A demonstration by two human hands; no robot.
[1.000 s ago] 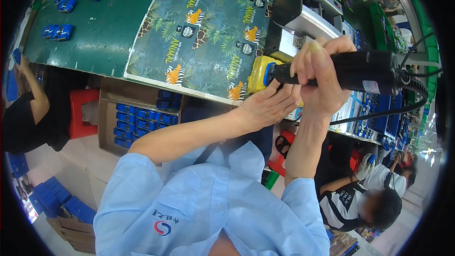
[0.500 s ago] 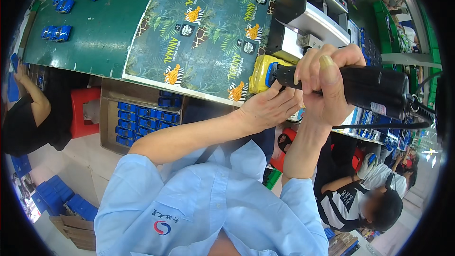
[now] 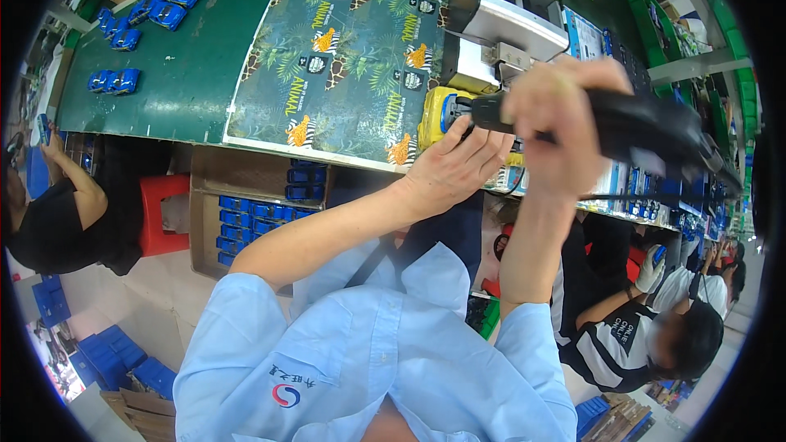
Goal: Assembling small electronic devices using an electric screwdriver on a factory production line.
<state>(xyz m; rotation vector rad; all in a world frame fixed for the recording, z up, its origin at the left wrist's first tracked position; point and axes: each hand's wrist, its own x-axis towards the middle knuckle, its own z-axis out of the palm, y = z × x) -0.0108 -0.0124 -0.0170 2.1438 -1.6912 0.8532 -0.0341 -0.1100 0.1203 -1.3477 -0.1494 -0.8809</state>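
A black electric screwdriver (image 3: 643, 124) lies almost level in my right hand (image 3: 565, 110), its fingers wrapped round the body and blurred by motion. Its narrow front end points left to a blue toy car part (image 3: 449, 113) set in a yellow holder (image 3: 430, 123) at the work surface's near edge. Just below that tip is my left hand (image 3: 446, 168), thumb and fingers drawn together beside the holder. What they pinch is hidden.
Behind the holder stands a metal machine (image 3: 524, 20). A printed animal-pattern sheet (image 3: 327, 74) covers the table's middle; blue toy cars (image 3: 168, 15) sit on the green surface (image 3: 192, 74). Below is a cardboard box (image 3: 205, 233) of blue cars. Co-workers sit left (image 3: 61, 217) and right (image 3: 622, 340).
The whole view has shifted a little. The screwdriver's rear end has dipped slightly, and my right hand is now blurred. My left hand stays beside the yellow holder.
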